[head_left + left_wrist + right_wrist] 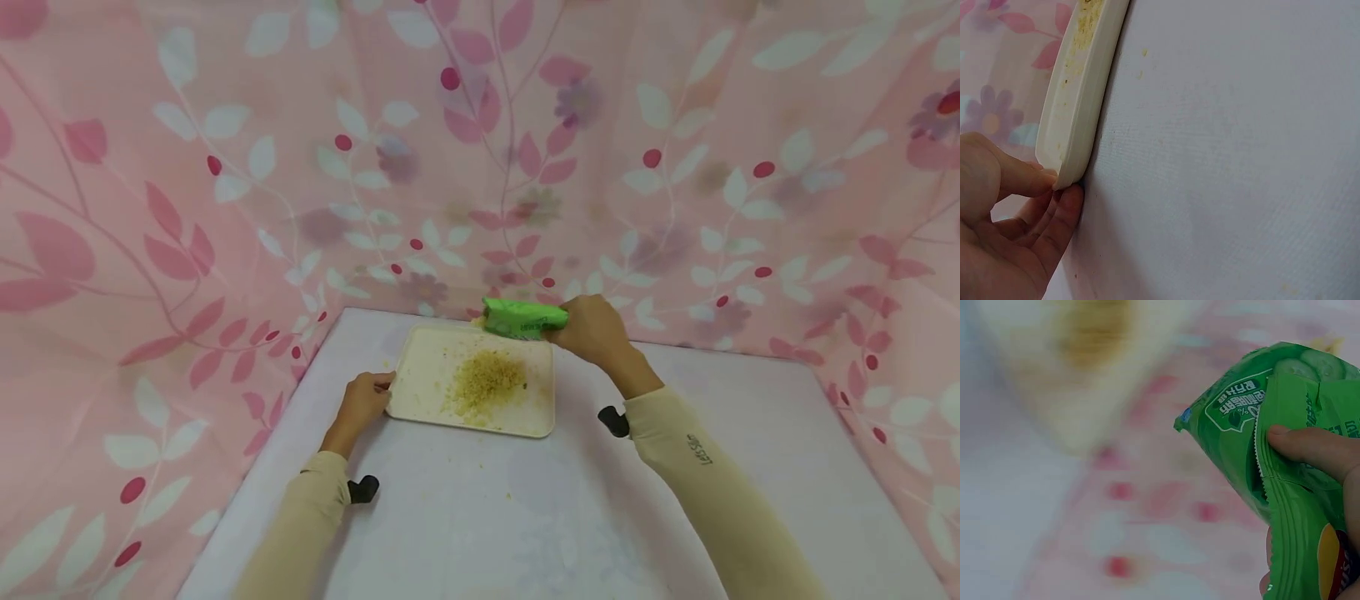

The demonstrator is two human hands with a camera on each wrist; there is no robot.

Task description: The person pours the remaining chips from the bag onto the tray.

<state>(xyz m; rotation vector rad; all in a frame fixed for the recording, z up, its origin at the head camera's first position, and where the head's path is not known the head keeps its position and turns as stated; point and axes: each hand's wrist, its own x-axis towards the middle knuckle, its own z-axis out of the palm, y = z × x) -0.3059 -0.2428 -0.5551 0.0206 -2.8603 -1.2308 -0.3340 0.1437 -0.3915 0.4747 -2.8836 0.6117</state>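
A cream tray (420,392) lies on the table with a heap of yellow crumbs (487,382) near its middle. My left hand (363,404) pinches the tray's left edge between thumb and fingers; the left wrist view shows this grip on the tray corner (1075,147) closely. Over the tray's far right edge, my right hand (592,329) grips a green snack bag (521,319), tilted sideways with one end toward the left. In the right wrist view, the thumb presses on the crinkled bag (1235,419), which has cucumber slices printed on it. The bag's inside is hidden.
A pale cloth covers the table (480,517), with a few stray crumbs on it near the tray. Pink flowered curtain (480,167) hangs behind the table and along both sides. Black wrist mounts (363,489) stick out from both sleeves.
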